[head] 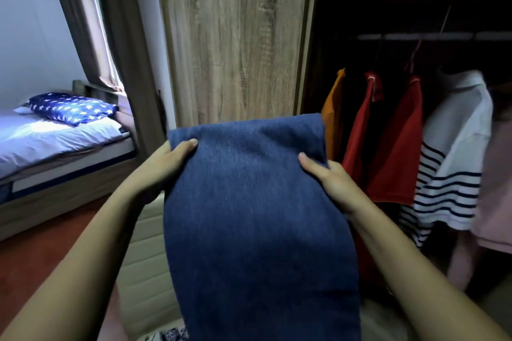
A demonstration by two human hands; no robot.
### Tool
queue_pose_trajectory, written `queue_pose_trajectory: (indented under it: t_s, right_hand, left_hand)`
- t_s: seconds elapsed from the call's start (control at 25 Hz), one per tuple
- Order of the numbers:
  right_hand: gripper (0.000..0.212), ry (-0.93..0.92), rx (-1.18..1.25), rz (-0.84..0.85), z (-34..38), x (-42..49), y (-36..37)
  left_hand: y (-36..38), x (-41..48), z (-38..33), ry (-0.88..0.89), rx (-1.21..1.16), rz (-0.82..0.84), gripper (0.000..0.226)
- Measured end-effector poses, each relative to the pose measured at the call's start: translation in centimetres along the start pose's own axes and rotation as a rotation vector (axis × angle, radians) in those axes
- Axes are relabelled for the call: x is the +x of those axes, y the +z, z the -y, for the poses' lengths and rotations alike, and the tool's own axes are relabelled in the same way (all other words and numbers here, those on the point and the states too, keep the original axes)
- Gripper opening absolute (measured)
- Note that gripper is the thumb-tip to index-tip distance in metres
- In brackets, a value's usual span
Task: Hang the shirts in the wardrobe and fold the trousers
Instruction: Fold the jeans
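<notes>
Both thumbs on top, fingers hidden beneath: left hand (169, 158) and right hand (329, 177) clamp the blue trousers (257, 216), held doubled over in front of the wardrobe (232, 36). Inside it, four shirts (393, 144) already hang, perhaps a pink fifth. One pair of trousers, folding apparently underway.

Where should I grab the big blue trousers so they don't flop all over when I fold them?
Grab the blue trousers at the two side edges near the top fold, coming in from each side, thumbs on top. That is how the left hand and right hand hold them. The cloth is wide and hangs long, so pinching both edges probably keeps it flat and lets the rest drape straight down.
</notes>
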State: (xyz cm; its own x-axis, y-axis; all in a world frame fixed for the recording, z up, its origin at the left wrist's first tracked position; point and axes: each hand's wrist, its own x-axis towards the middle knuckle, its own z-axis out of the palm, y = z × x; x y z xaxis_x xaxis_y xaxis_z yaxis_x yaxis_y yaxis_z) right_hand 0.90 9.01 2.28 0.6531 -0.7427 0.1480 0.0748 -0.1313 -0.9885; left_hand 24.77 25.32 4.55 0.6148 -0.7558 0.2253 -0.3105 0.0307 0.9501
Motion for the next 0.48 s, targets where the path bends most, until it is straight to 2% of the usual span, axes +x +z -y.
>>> queue_pose_trajectory:
  t_s: [0.08, 0.12, 0.2, 0.24, 0.32, 0.36, 0.4, 0.48]
  right_hand:
    - [0.033, 0.196, 0.175, 0.037, 0.3, 0.0, 0.0]
    - [0.031, 0.242, 0.263, 0.042, 0.6, -0.1, 0.0]
    - [0.029, 0.241, 0.377, 0.014, 0.7, 0.1, -0.8]
    - [0.027, 0.232, 0.388, -0.023, 0.5, 0.2, -1.3]
    - [0.026, 0.252, 0.385, -0.066, 0.4, 0.1, -1.8]
    - [0.027, 0.288, 0.37, -0.102, 0.2, 0.2, -2.0]
    - [0.028, 0.318, 0.37, -0.11, 0.2, -0.2, -2.2]
    - [0.025, 0.359, 0.426, -0.099, 0.2, -0.8, -2.6]
  left_hand:
    - [0.2, 0.1, -0.5, -0.259, -0.138, 0.085, 0.027]
    - [0.1, 0.0, -0.5, -0.358, -0.295, 0.134, 0.031]
    - [0.4, -1.2, 0.3, -0.386, -0.627, 0.231, 0.031]
    - [0.9, -2.1, 1.1, -0.356, -0.673, 0.285, 0.046]
    - [2.0, -3.2, 2.2, -0.353, -0.523, 0.392, 0.084]
    - [2.6, -3.2, 2.6, -0.35, -0.431, 0.4, 0.09]
    - [3.0, -2.8, 3.3, -0.346, -0.409, 0.375, 0.087]
    - [3.4, -2.1, 3.1, -0.414, -0.48, 0.311, 0.063]
